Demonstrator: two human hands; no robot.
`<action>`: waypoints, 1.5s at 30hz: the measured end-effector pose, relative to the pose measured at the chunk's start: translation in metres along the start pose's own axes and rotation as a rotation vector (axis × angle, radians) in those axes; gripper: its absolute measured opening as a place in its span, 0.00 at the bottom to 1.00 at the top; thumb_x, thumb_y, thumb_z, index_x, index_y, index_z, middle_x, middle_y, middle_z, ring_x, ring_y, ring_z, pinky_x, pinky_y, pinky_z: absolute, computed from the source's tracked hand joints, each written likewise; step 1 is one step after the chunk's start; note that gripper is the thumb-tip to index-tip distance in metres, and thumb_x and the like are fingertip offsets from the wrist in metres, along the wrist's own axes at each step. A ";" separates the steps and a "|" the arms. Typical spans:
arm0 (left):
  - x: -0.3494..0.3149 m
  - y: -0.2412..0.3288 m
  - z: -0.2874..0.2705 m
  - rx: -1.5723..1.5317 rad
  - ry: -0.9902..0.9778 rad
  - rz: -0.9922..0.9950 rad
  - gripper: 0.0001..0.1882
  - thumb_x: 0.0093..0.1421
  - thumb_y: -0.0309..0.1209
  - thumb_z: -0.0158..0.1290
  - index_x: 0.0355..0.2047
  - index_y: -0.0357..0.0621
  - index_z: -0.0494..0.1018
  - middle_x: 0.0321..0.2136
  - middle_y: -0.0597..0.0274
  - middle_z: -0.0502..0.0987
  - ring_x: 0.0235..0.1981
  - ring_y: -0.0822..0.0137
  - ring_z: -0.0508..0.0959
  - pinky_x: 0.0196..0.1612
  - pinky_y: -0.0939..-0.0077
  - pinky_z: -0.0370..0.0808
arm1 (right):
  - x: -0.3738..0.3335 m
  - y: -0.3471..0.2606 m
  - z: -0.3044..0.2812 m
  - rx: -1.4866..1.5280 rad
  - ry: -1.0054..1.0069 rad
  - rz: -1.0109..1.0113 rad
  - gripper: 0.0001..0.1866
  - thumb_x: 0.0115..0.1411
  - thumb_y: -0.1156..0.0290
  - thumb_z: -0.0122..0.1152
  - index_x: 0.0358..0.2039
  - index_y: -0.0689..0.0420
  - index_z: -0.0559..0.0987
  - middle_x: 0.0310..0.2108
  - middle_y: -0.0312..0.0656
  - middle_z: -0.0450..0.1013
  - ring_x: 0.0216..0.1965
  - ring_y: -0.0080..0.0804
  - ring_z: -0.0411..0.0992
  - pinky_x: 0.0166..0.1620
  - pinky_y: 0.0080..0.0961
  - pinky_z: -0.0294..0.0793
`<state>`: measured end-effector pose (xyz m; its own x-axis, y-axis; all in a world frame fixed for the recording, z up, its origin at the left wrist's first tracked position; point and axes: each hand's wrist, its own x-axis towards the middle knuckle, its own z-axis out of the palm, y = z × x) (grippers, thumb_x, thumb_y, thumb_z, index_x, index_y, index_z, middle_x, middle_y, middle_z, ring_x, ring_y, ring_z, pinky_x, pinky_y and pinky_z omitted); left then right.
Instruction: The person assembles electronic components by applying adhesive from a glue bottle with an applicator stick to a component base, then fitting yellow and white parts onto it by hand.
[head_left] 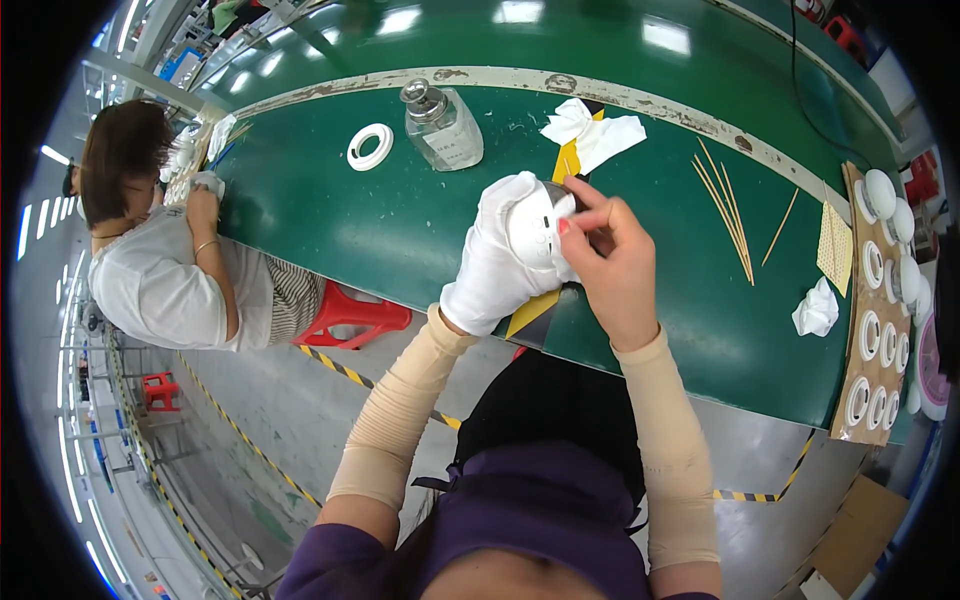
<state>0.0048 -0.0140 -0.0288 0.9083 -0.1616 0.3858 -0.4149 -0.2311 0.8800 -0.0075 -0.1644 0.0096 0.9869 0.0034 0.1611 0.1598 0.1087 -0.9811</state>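
My left hand (485, 265), in a white glove, is closed around a small white rounded piece (530, 232) with dark face-like marks on its front. Bare, with red on a nail, my right hand (620, 262) pinches close against that piece's upper right edge. Something small and white shows at its fingertips; I cannot make out what it is. Just beyond my hands, a crumpled white cloth (612, 142) lies over yellow and black tape (566, 162). A clear bottle (446, 135) with a metal top stands to the left of it, beside a white ring (370, 147).
The green table (320, 215) carries several thin wooden sticks (728, 210), a crumpled white tissue (816, 308) and a yellowish patterned sheet (834, 250) on the right. A brown board (848, 405) holds white round parts at the right end. A co-worker (165, 270) sits at the left.
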 end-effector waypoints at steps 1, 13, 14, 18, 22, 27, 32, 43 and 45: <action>0.000 -0.001 0.000 -0.009 -0.001 0.011 0.47 0.41 0.32 0.73 0.58 0.47 0.56 0.50 0.56 0.69 0.49 0.62 0.74 0.53 0.70 0.72 | -0.004 0.002 -0.002 0.000 -0.001 -0.001 0.06 0.57 0.82 0.59 0.28 0.65 0.70 0.59 0.57 0.66 0.44 0.24 0.72 0.46 0.21 0.73; 0.000 -0.006 0.000 0.009 0.028 0.036 0.46 0.42 0.31 0.72 0.58 0.47 0.56 0.51 0.54 0.67 0.48 0.60 0.74 0.52 0.69 0.72 | 0.005 -0.011 0.004 -0.041 -0.002 0.013 0.06 0.56 0.82 0.60 0.28 0.64 0.70 0.56 0.57 0.68 0.50 0.31 0.72 0.50 0.24 0.72; 0.001 -0.006 -0.001 0.014 0.013 0.046 0.46 0.42 0.31 0.72 0.58 0.47 0.56 0.51 0.54 0.66 0.48 0.60 0.74 0.52 0.69 0.72 | 0.001 -0.007 0.000 -0.039 -0.002 0.011 0.06 0.56 0.82 0.60 0.28 0.64 0.70 0.56 0.57 0.68 0.50 0.31 0.72 0.50 0.24 0.72; 0.002 -0.008 -0.002 -0.012 -0.008 0.035 0.47 0.42 0.30 0.72 0.58 0.47 0.56 0.52 0.54 0.66 0.49 0.59 0.74 0.52 0.69 0.73 | -0.008 0.008 -0.009 -0.144 -0.020 -0.235 0.08 0.50 0.81 0.64 0.26 0.62 0.71 0.55 0.58 0.69 0.48 0.42 0.76 0.48 0.26 0.72; 0.002 -0.002 -0.006 0.043 -0.037 0.058 0.47 0.41 0.30 0.72 0.58 0.47 0.56 0.52 0.53 0.66 0.49 0.58 0.74 0.52 0.68 0.73 | -0.010 0.001 -0.013 -0.201 -0.090 -0.234 0.09 0.49 0.82 0.64 0.25 0.62 0.70 0.56 0.59 0.68 0.51 0.45 0.75 0.48 0.26 0.72; 0.004 -0.004 -0.006 -0.007 -0.039 0.066 0.47 0.41 0.31 0.72 0.58 0.47 0.56 0.53 0.51 0.65 0.50 0.56 0.73 0.52 0.67 0.72 | -0.009 -0.008 -0.010 -0.264 -0.102 -0.199 0.09 0.53 0.83 0.61 0.25 0.62 0.68 0.58 0.58 0.67 0.50 0.34 0.73 0.50 0.24 0.71; 0.003 -0.004 -0.007 0.108 -0.022 0.089 0.48 0.40 0.33 0.73 0.58 0.46 0.56 0.52 0.51 0.66 0.49 0.57 0.74 0.52 0.67 0.72 | -0.002 -0.006 -0.002 -0.205 -0.002 -0.133 0.07 0.54 0.82 0.60 0.26 0.63 0.69 0.55 0.56 0.70 0.48 0.33 0.74 0.50 0.25 0.73; 0.005 -0.004 -0.006 0.010 -0.090 0.083 0.49 0.43 0.26 0.71 0.60 0.48 0.51 0.54 0.55 0.65 0.53 0.64 0.71 0.55 0.69 0.71 | -0.005 -0.003 -0.009 -0.260 -0.078 -0.283 0.08 0.53 0.81 0.62 0.26 0.62 0.69 0.59 0.59 0.65 0.52 0.38 0.72 0.53 0.28 0.69; 0.003 -0.005 -0.005 0.024 -0.058 0.077 0.48 0.42 0.29 0.72 0.59 0.48 0.53 0.53 0.54 0.66 0.51 0.62 0.72 0.54 0.69 0.72 | 0.004 -0.010 0.000 -0.091 -0.010 -0.002 0.08 0.54 0.81 0.62 0.26 0.62 0.70 0.59 0.57 0.66 0.50 0.34 0.73 0.52 0.26 0.70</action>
<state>0.0100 -0.0089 -0.0302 0.8695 -0.2348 0.4345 -0.4850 -0.2392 0.8412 -0.0047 -0.1657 0.0203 0.9864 0.0136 0.1637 0.1635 0.0176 -0.9864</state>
